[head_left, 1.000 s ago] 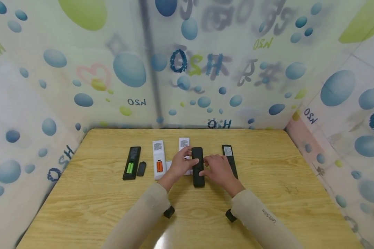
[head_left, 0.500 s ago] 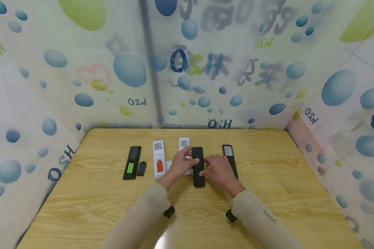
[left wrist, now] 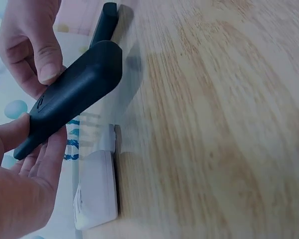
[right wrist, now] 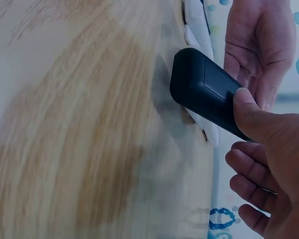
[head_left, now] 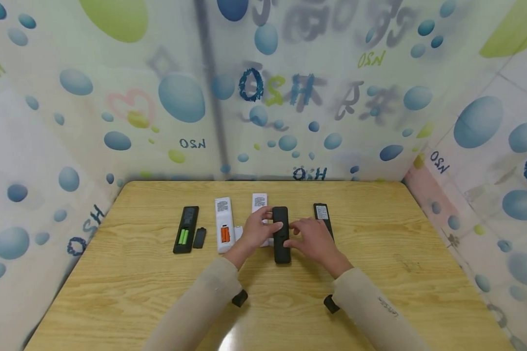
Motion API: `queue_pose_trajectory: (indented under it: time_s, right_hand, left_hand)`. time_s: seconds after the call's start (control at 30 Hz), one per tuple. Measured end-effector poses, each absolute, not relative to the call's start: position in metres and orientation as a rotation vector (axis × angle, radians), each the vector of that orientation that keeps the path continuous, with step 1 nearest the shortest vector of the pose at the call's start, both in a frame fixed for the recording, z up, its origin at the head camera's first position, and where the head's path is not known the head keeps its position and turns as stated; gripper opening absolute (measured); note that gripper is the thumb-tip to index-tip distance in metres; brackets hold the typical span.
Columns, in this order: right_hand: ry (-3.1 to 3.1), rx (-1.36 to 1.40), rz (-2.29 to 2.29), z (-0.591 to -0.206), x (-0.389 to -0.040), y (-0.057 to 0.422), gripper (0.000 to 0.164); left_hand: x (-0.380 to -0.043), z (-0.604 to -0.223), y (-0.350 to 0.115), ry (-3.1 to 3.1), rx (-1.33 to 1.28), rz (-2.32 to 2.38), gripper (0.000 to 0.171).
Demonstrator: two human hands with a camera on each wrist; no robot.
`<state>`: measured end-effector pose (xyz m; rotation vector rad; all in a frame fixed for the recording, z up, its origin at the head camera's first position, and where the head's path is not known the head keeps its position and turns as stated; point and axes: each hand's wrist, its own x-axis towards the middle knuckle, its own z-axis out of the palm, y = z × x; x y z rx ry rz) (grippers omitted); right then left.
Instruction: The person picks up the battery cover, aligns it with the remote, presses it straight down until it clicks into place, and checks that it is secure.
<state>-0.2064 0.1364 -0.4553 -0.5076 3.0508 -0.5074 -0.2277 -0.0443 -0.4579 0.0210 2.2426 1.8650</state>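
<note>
A black remote control (head_left: pixel 282 239) is held off the table, back side up, between both hands. My left hand (head_left: pixel 256 229) grips its left side, with the thumb on the back and the fingers underneath, as the left wrist view shows. At its right edge is my right hand (head_left: pixel 314 239), thumb tip against the remote beside the battery cover (right wrist: pixel 221 82) and fingers curled alongside. The battery cover sits in place on the back. Partly behind the left hand lies a white remote (head_left: pixel 259 201); a second black remote (head_left: pixel 322 214) lies behind the right hand.
Farther left on the wooden table (head_left: pixel 127 273) lie a black remote (head_left: pixel 187 219) with green batteries showing, its loose cover (head_left: pixel 199 238), and a white remote (head_left: pixel 223 214) with orange batteries. A white piece (head_left: pixel 238 232) lies beside that one. A patterned wall (head_left: pixel 158 161) closes off the back.
The held remote and both hands have shifted slightly to the right. My right forearm has moved a little outward; the things on the table stay put.
</note>
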Motion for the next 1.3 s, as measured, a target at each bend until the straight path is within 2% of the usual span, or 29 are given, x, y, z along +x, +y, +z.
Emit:
queue_pose_trajectory:
  time_s: [0.63,0.97,1.3]
  right_hand:
    - [3.104,-0.485,-0.470,-0.445,-0.207,0.203,0.044]
    - [3.096,-0.391,-0.463,-0.444,-0.206,0.223,0.045]
    - [3.096,-0.391,-0.450,-0.445,-0.205,0.237,0.046]
  left_hand:
    - [-0.250,-0.466,-0.008,2.289,-0.081,1.782,0.053]
    - [-0.254,-0.472,0.017,2.269,-0.126,1.792,0.048]
    - [-0.259,-0.482,0.027,2.436,-0.132,1.568,0.053]
